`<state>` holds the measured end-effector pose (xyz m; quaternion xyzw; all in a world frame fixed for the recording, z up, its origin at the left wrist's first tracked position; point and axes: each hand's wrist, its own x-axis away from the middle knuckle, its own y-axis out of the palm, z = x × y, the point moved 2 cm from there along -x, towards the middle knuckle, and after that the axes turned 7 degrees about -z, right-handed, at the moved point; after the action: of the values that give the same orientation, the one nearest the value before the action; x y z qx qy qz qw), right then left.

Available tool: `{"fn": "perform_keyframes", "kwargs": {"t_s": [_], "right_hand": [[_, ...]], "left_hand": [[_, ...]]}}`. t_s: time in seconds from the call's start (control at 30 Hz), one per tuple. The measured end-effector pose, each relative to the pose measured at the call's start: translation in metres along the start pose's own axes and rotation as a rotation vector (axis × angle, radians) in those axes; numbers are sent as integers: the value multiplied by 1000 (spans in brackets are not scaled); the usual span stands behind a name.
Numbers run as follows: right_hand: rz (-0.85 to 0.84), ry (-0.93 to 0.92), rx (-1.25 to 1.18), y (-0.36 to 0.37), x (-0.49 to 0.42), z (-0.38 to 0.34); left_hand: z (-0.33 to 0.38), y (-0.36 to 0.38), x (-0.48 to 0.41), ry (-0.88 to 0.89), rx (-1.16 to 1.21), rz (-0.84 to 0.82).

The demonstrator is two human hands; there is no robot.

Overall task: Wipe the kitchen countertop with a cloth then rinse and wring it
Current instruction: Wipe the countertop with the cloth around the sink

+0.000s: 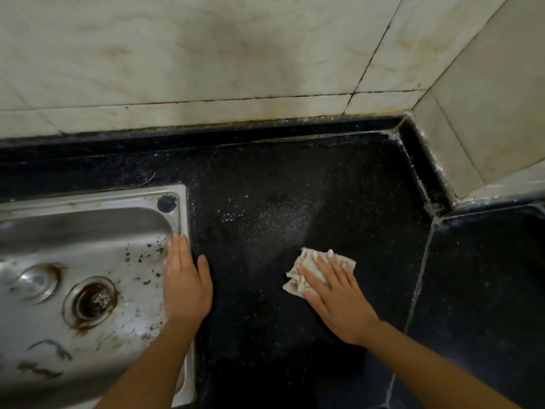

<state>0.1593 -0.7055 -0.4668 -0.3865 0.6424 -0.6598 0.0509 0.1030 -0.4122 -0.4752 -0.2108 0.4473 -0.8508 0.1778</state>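
The stainless steel sink (88,231) sits at the left, set into the black speckled countertop (265,178). Its basin holds no dishes, only dark crumbs and specks scattered over the bottom, thickest near its right wall, and rusty staining ringing the drain (94,301). A round metal piece (38,283) lies just left of the drain; what it is cannot be told. A dark round cap (167,203) sits in the sink's far right corner.

The left hand (185,287) lies flat on the sink's right rim, fingers straight and together and pointing away, the thumb spread out onto the countertop. It holds nothing.

The right hand (339,296) presses flat on the crumpled beige cloth (308,256), fingers straight and fanned apart over it, not gripping. The cloth lies on the countertop right of the middle, well apart from the sink, just near of a dusty pale patch.

Stained cream wall tiles (206,54) run behind and along the right.

Count: one sink, one drain, one cloth, two hands.
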Motion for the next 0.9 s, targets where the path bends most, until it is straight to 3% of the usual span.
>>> {"fn": "perform_keyframes", "kwargs": {"t_s": [0.13, 0.63, 0.9], "right_hand": [[-22, -70, 15, -18, -18, 24], [2, 353, -256, -117, -204, 78], [19, 338, -296, -111, -192, 62]], "left_hand": [[1, 1, -1, -8, -38, -2], [-2, 6, -1, -1, -53, 17], [-2, 6, -1, 1, -63, 13]]}}
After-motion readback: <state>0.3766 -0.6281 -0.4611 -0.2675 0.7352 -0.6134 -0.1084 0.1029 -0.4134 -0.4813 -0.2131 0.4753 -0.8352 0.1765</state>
